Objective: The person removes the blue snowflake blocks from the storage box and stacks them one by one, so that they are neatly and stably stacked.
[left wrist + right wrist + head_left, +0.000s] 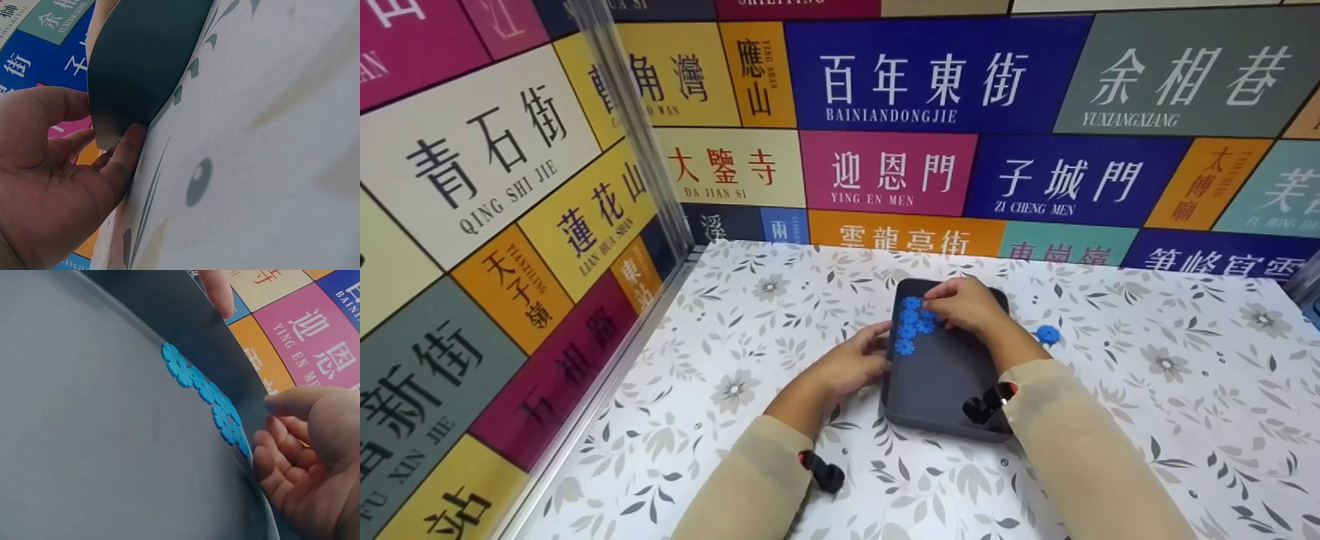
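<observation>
Several flat blue flower-shaped plastic discs [909, 328] lie close together along the upper left side of a shallow dark grey tray [949, 382]. My right hand [966, 301] is over the tray's far end, its fingertips at the top right of the disc cluster. In the right wrist view its fingers [270, 467] are bent, thumb near the index finger; whether a disc is between them is hidden. My left hand [847, 364] is at the tray's left side. In the left wrist view its fingertips [135, 135] touch the outer wall with the fingers spread.
More blue discs [1048, 334] lie on the table to the right of the tray, partly behind the right forearm. The white table [735, 450] has a grey leaf pattern. Walls with colourful signs [885, 172] stand behind and to the left.
</observation>
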{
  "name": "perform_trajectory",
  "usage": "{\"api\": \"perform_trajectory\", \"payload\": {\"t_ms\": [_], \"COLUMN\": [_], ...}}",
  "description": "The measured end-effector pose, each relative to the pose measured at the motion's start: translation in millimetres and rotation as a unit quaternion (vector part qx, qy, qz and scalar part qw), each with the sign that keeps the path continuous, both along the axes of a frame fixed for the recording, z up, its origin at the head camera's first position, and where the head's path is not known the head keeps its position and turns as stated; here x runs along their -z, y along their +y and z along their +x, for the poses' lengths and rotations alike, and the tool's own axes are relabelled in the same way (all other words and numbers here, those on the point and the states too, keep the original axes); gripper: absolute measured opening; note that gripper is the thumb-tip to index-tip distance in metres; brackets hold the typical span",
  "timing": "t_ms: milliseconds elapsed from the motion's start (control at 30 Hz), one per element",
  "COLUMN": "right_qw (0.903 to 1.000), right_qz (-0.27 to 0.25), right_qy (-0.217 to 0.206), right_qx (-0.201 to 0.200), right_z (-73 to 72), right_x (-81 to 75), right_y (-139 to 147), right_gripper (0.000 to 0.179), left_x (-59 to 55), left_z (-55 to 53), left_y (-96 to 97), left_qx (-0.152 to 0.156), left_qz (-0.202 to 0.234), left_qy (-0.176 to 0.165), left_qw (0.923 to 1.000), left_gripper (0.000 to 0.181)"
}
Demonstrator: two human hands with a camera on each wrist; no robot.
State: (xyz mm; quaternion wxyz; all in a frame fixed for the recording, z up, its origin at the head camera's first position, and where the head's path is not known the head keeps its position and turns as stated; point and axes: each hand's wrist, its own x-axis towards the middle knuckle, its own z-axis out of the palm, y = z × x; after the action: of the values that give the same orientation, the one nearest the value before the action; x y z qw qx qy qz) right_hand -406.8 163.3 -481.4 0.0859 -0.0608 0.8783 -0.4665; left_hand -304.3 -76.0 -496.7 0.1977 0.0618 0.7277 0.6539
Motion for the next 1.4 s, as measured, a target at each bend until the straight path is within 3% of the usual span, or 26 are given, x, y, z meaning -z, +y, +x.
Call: {"api": "perform_trajectory", "payload": {"t_ms": [267,800,1167,1400], "right_qw": [0.9986,0.9923,0.9883,0.9853], "right_qz": [0.045,0.1,0.102,0.123], "right_qy": [-0.014,-0.011,0.007,0.018], "right_qx": [-0.024,-0.073,-0.113,-0.117], "right_z": [-1.5,-1.3,-4.0,-3.3], "right_x": [5.0,0.1,2.0,0.1], "right_y": [3.7,9.8,7.9,6.7], "right_gripper": [0.033,0.037,0.04,0.04], "left_x": [-1.2,-4.0,-1.3,-0.6], "left_z": [-1.7,1.4,0.8,0.3], "left_y": [0.4,1.8,-0.2,-0.4], "left_qx": [-0.001,-0.007,0.0,-0.002], "left_qz": [-0.008,-0.028,-0.011,-0.014], "left_qy": [0.002,0.0,0.007,0.007], "left_qw": [1.0,0.9996,0.9999,0.9999], "left_gripper": [0.079,0.076,0.077,0.078]}}
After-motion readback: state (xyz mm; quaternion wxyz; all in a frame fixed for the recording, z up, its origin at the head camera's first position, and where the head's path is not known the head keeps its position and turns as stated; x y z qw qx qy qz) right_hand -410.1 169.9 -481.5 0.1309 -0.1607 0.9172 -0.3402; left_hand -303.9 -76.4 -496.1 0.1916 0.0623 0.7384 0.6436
